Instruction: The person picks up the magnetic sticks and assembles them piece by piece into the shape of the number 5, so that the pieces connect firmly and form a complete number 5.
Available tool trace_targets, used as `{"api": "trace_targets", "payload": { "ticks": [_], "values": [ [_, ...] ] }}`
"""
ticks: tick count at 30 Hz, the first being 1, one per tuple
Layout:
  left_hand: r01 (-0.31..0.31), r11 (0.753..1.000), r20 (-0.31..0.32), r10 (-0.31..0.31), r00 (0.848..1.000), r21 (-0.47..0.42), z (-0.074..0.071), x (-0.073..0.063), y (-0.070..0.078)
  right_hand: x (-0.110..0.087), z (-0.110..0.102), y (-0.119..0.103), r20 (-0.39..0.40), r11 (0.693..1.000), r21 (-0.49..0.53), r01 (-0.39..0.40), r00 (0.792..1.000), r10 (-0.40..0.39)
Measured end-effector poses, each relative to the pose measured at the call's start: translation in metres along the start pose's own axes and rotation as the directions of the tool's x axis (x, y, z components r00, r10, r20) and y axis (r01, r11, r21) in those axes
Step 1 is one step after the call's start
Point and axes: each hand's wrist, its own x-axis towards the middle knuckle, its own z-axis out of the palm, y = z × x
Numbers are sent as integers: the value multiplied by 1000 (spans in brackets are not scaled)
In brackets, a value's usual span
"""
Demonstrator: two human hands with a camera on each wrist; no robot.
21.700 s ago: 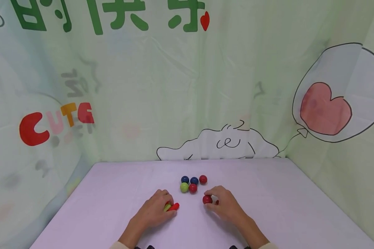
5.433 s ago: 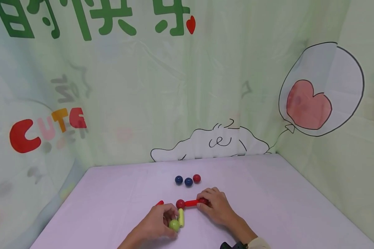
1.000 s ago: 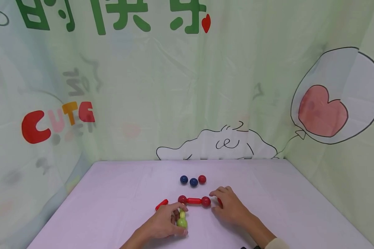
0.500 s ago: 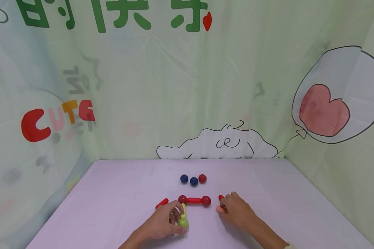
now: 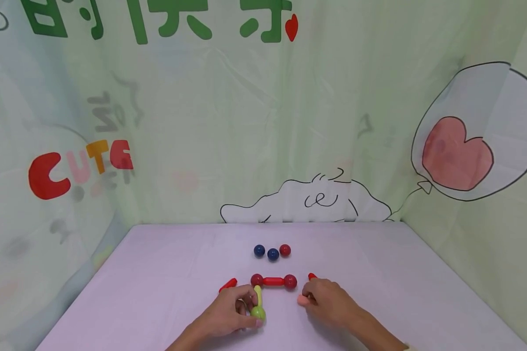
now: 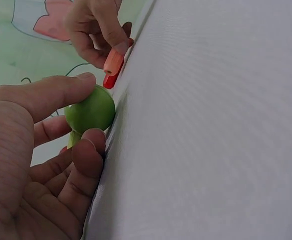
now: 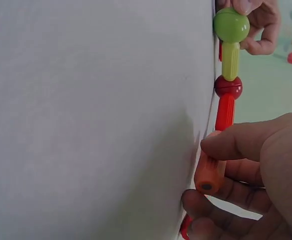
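My left hand [image 5: 228, 312] holds a light green ball [image 5: 257, 313] between thumb and fingers. From that ball a pale yellow stick [image 5: 258, 295] runs to a dark red ball [image 5: 256, 279]. A red stick [image 5: 273, 281] links this ball to a second dark red ball [image 5: 290, 281] on the right. My right hand [image 5: 334, 303] pinches a short orange stick [image 7: 209, 172], which has a dark spot on its end. Another red stick [image 5: 312, 276] shows just beyond the right fingers, partly hidden by them.
Two blue balls [image 5: 273, 254] and a red ball [image 5: 285, 250] lie loose farther back on the pale table [image 5: 180, 258]. Beside the left hand lies a loose red stick [image 5: 228, 284]. A printed curtain [image 5: 180, 122] stands behind the table.
Green and red balls have left the back group and joined sticks into a bent chain. My right hand has left the right red ball, shifted nearer, and now pinches the orange stick.
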Motion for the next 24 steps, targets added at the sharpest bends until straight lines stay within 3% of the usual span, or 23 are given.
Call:
{"api": "trace_targets", "payload": {
  "ticks": [6, 13, 24],
  "values": [
    [13, 1000, -3, -13, 1000, -6, 0, 1, -1, 1, 0, -11, 66, 995, 93, 22, 997, -28],
    [4, 1000, -4, -4, 1000, -8, 0, 1, -2, -3, 1, -30, 74, 987, 125, 102, 991, -111],
    [-8, 1000, 9, 8, 1000, -30, -1, 2, -5, 2, 13, -46, 160, 985, 150, 87, 981, -110]
  ]
}}
